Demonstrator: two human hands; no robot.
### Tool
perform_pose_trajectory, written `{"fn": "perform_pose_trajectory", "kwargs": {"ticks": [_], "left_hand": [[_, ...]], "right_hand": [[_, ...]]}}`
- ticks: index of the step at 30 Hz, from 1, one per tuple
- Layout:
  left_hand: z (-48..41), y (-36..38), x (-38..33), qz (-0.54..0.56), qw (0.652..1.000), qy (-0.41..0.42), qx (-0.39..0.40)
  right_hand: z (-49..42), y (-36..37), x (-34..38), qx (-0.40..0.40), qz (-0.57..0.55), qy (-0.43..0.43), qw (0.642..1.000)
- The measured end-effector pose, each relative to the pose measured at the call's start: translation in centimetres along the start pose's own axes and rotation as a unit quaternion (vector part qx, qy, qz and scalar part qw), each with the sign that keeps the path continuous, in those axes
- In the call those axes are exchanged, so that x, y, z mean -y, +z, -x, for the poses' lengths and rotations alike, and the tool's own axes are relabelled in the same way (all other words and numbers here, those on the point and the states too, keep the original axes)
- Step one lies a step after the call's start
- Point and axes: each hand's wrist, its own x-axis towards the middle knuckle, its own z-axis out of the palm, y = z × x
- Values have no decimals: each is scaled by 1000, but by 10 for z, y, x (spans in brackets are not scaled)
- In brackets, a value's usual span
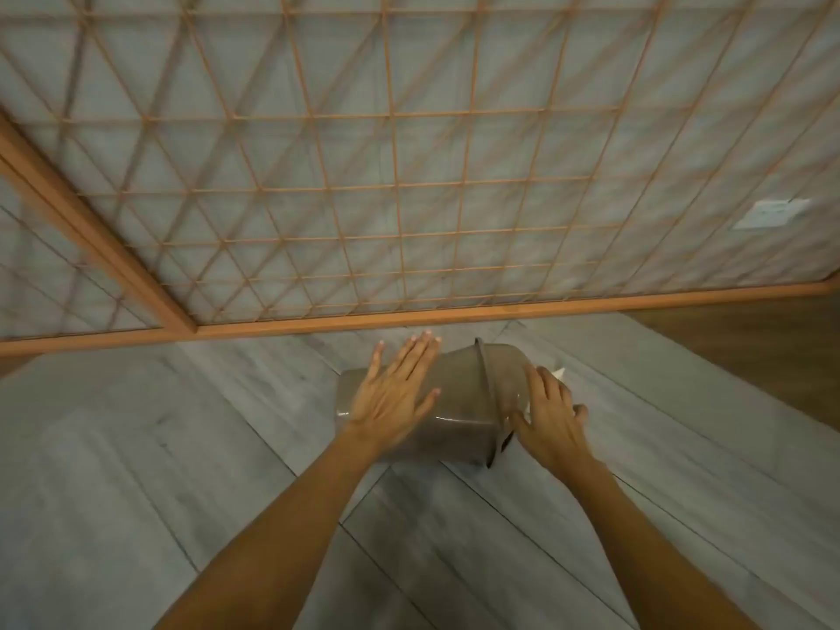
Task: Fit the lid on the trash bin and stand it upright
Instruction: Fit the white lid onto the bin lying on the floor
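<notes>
One grey trash bin (pixel 454 402) lies on its side on the grey plank floor (pixel 182 447), its lid (pixel 502 379) at the right end. The left hand (pixel 395 393) rests flat and spread on the body; the right hand (pixel 552 416) cups the lid, fingers loosely curled. A latticed wooden screen (pixel 409 175) stands just behind.

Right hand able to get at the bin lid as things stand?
Probably yes. The right hand is already at the lid end of the trash bin, which lies on its side; nothing stands between them. The left hand rests flat on the body, clear of it.
</notes>
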Motion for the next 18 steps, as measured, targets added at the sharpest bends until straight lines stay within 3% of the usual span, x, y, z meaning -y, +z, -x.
{"fn": "perform_pose_trajectory", "kwargs": {"ticks": [7, 13, 18], "left_hand": [[0, 52, -10, 47, 998, -20, 49], [2, 64, -20, 95, 983, -46, 153], [2, 68, -25, 145, 975, -83, 143]], "right_hand": [[-6, 50, -25, 2, -163, 120, 979], [5, 72, -16, -1, -368, 179, 912], [8, 78, -15, -22, -460, 218, 860]]}}
